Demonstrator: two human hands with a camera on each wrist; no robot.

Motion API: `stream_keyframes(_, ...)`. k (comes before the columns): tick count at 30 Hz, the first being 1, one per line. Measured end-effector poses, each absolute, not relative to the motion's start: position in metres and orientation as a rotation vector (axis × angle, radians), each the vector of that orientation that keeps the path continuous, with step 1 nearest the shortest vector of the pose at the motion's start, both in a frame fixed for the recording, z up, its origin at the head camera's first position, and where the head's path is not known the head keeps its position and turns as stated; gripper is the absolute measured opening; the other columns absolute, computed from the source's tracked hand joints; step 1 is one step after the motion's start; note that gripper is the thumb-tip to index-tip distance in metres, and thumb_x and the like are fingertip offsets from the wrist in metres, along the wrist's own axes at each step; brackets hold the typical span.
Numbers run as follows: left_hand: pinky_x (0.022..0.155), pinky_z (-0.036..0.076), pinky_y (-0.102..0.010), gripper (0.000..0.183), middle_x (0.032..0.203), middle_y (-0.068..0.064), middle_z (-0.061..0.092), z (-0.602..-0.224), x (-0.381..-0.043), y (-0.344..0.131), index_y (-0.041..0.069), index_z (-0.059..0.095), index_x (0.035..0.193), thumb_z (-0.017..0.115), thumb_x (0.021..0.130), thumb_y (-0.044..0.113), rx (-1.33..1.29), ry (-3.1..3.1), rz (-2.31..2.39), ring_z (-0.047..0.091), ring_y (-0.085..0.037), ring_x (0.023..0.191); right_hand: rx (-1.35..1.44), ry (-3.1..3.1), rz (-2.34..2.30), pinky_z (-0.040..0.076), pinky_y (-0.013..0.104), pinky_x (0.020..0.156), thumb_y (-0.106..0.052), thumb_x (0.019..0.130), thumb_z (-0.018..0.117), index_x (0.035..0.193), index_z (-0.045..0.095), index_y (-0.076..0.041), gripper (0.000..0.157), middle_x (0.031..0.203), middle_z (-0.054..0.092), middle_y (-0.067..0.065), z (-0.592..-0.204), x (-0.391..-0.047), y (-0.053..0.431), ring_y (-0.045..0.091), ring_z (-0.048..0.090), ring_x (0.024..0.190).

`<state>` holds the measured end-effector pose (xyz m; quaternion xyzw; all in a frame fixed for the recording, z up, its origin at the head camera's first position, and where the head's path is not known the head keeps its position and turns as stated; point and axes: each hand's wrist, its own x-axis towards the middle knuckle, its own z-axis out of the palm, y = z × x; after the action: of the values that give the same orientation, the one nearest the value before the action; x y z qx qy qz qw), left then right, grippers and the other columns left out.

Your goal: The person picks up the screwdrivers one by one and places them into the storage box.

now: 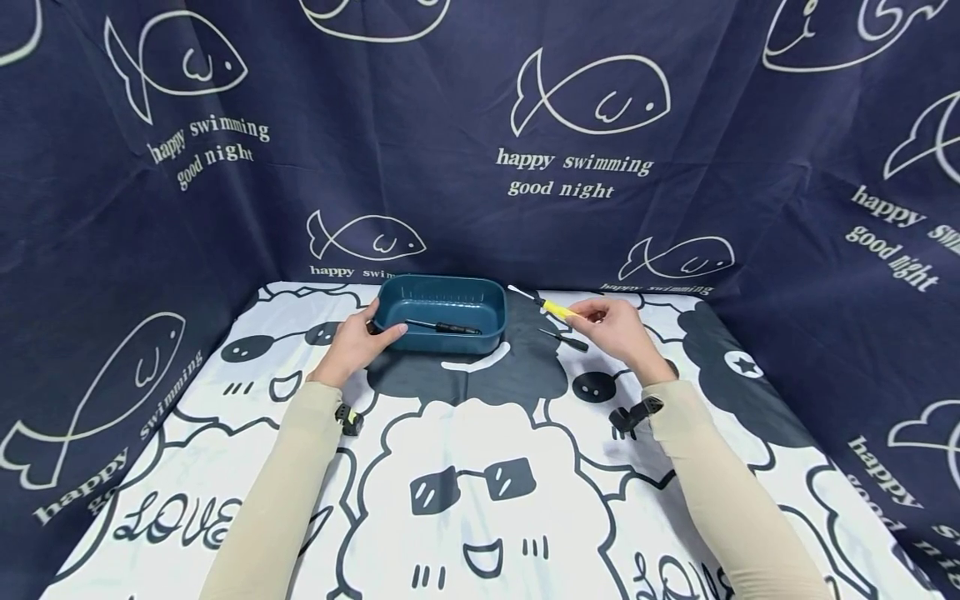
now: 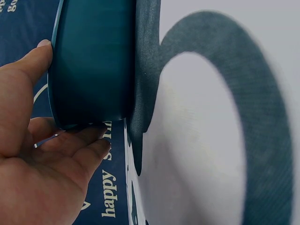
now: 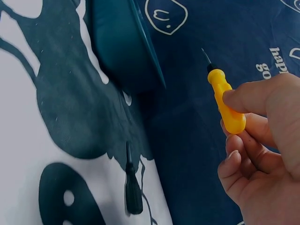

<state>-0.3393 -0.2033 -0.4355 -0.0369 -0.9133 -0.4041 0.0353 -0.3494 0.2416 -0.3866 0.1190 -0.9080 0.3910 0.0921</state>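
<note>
A dark teal plastic tub [image 1: 442, 342] stands at the back of the cloth, and a black-handled screwdriver [image 1: 456, 328] lies in it. My left hand [image 1: 355, 340] grips the tub's left end, thumb at the front rim and fingers at the end wall; the left wrist view shows this hand [image 2: 51, 140] close up. To the right of the tub, my right hand [image 1: 617, 331] pinches a yellow-handled screwdriver [image 3: 225, 101] by its handle, held above the cloth with its tip pointing away to the left. Below it lies a small dark screwdriver [image 1: 574, 342].
A white cloth with cartoon sheep [image 1: 480, 433] covers the table. Navy fabric with fish drawings [image 1: 450, 125] hangs right behind the tub and along both sides. Each wrist wears a dark strap, such as the left strap [image 1: 348, 418].
</note>
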Motion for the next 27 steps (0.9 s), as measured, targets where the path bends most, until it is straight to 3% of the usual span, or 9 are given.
stream_keyframes(27,0.110,0.047,-0.051,0.094,0.156,-0.028,0.044,-0.435,-0.339,-0.202,0.004,0.020,0.164,0.067,0.098,0.052,-0.117,-2.793,-1.247,0.052,-0.038,0.138,0.389,-2.631,1.261,0.048,0.028,0.064,-0.025,0.093,0.079,0.103,0.081,-0.012,0.017,0.090,0.074,0.006,-0.371,-0.362,0.191,0.024,0.061,0.080)
